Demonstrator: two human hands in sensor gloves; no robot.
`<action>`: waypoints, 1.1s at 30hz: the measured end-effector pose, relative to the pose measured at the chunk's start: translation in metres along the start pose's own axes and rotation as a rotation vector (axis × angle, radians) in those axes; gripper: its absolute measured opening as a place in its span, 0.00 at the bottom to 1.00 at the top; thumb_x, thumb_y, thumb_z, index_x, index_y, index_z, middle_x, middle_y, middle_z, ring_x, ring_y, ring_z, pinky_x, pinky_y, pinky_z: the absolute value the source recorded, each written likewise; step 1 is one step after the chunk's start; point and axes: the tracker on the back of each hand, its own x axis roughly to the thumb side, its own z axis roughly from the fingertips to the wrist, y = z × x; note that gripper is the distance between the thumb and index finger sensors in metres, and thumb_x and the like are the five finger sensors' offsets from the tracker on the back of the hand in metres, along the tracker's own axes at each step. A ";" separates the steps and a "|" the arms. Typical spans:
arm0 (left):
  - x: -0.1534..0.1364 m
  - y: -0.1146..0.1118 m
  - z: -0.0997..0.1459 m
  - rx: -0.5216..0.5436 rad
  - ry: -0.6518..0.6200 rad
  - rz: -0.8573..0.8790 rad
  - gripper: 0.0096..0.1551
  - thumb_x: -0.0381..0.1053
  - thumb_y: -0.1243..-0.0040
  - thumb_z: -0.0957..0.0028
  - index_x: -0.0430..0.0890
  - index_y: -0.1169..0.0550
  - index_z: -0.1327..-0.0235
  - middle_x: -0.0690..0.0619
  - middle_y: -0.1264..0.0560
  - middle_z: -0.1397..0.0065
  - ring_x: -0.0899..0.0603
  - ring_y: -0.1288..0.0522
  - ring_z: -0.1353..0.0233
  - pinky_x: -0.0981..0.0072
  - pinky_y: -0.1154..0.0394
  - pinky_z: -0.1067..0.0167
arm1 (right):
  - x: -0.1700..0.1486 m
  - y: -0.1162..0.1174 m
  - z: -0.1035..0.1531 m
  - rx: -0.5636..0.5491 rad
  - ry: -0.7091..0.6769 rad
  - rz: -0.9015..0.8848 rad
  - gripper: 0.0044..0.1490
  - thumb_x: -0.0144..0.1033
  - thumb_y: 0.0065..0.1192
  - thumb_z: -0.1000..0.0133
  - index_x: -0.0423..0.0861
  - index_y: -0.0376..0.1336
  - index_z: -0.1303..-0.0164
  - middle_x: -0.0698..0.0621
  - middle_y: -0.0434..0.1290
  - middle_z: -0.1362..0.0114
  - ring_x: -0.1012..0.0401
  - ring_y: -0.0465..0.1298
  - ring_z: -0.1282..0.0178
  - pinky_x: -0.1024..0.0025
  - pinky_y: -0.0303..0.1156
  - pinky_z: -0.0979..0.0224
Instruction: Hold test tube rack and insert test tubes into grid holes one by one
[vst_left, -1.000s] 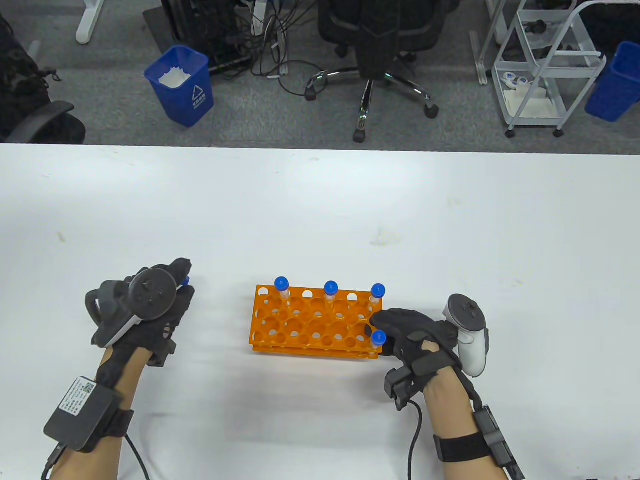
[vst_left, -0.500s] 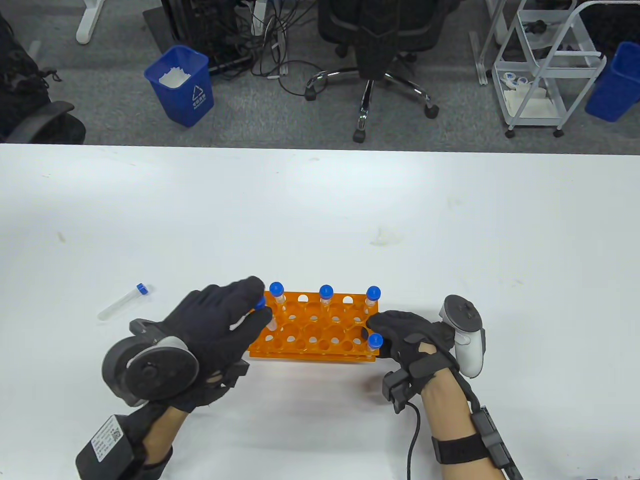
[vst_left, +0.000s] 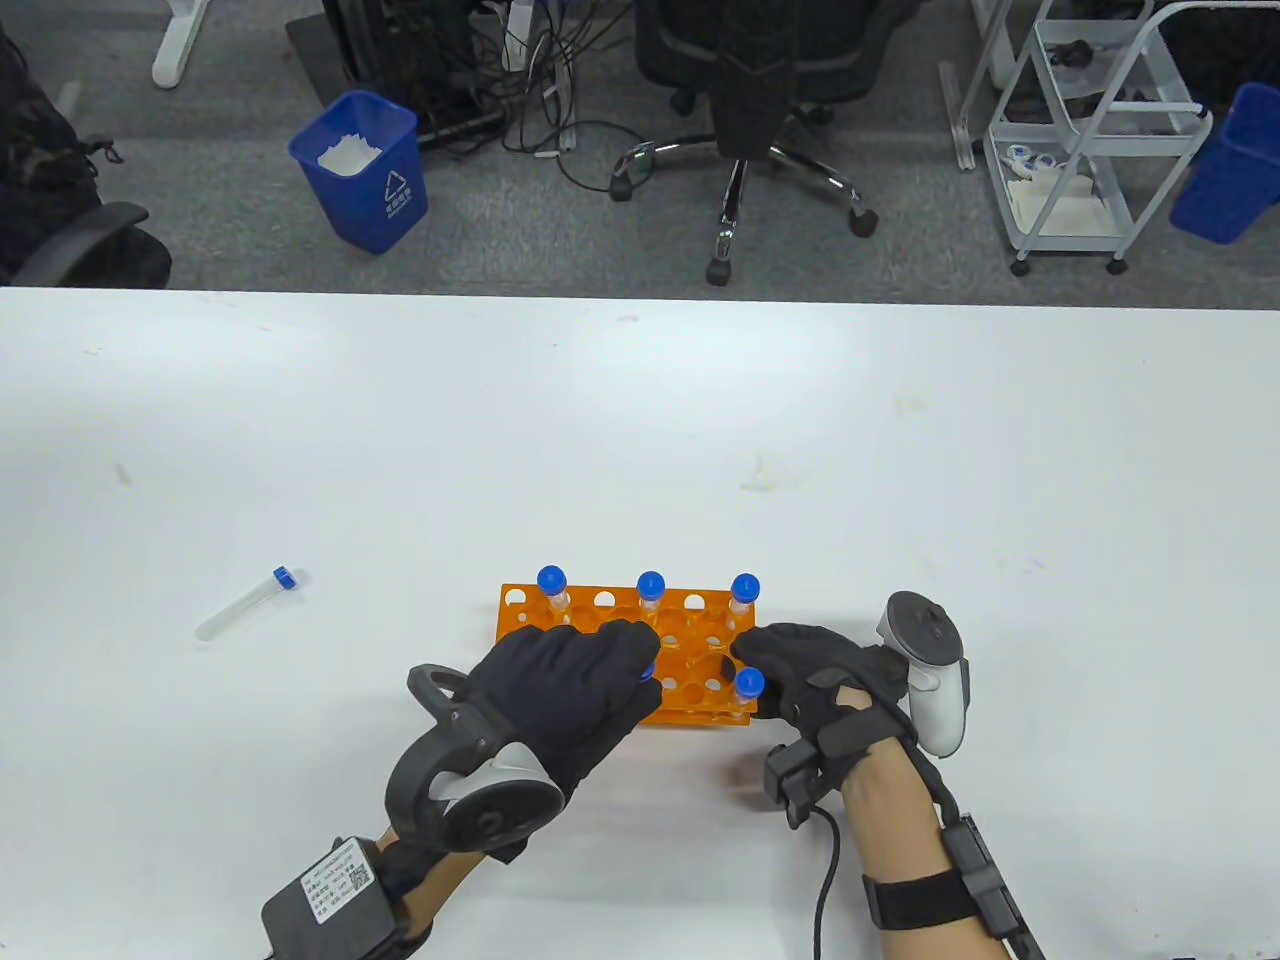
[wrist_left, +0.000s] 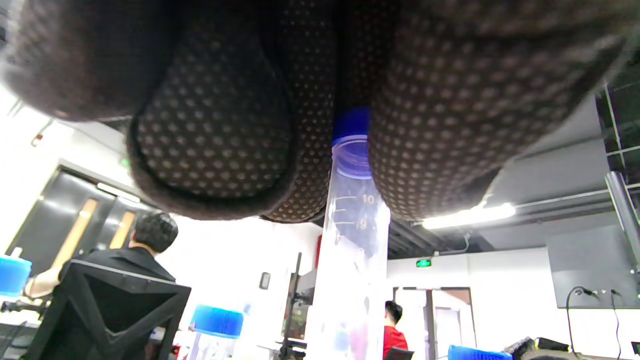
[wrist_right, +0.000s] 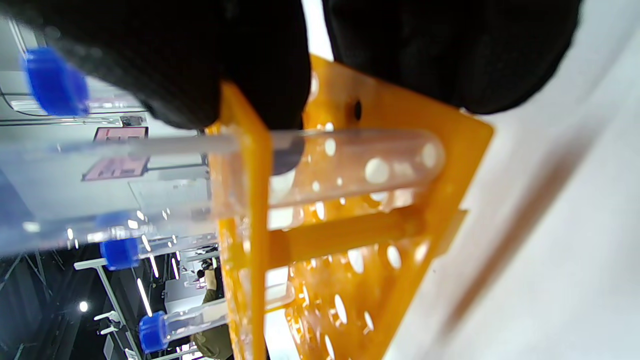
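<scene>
Left hand (vst_left: 565, 690) pinches clear blue-capped tube (wrist_left: 352, 235) over perforated orange rack (vst_left: 700, 640).

A white table (vst_left: 640, 420) carries an orange rack (vst_left: 690, 625) near its front edge and, well to the left, a loose capped tube (vst_left: 243, 604) lying on its side.

My left hand (vst_left: 570, 690) covers the near left part of the rack (vst_left: 690, 640), and my right hand (vst_left: 810, 670) blocks its right end, so the only way in is from above or from the far side. Three capped tubes (vst_left: 650, 592) stand along the far row beyond my fingers, a fourth (vst_left: 748, 685) just beside my right hand. Left of my left hand, one loose tube (vst_left: 245, 603) lies on the desk (vst_left: 640, 430).
</scene>
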 end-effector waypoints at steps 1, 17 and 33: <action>0.001 -0.002 0.000 0.000 -0.004 -0.004 0.28 0.57 0.14 0.72 0.49 0.10 0.58 0.44 0.08 0.56 0.45 0.08 0.70 0.59 0.13 0.70 | 0.000 0.000 0.000 0.000 0.000 0.000 0.23 0.46 0.68 0.52 0.41 0.78 0.61 0.26 0.70 0.32 0.30 0.71 0.35 0.26 0.68 0.38; 0.010 -0.026 0.005 -0.133 -0.079 -0.141 0.28 0.58 0.13 0.73 0.49 0.09 0.60 0.42 0.07 0.59 0.45 0.08 0.72 0.59 0.13 0.72 | 0.001 0.002 0.000 0.021 -0.006 -0.022 0.23 0.46 0.68 0.52 0.41 0.78 0.61 0.26 0.70 0.31 0.30 0.71 0.35 0.26 0.68 0.38; 0.011 -0.024 0.006 -0.288 -0.076 -0.208 0.41 0.60 0.16 0.71 0.44 0.15 0.44 0.48 0.12 0.46 0.42 0.10 0.61 0.55 0.15 0.63 | 0.000 0.002 -0.001 0.032 0.005 -0.011 0.23 0.46 0.68 0.51 0.40 0.78 0.61 0.25 0.70 0.31 0.30 0.71 0.35 0.26 0.68 0.37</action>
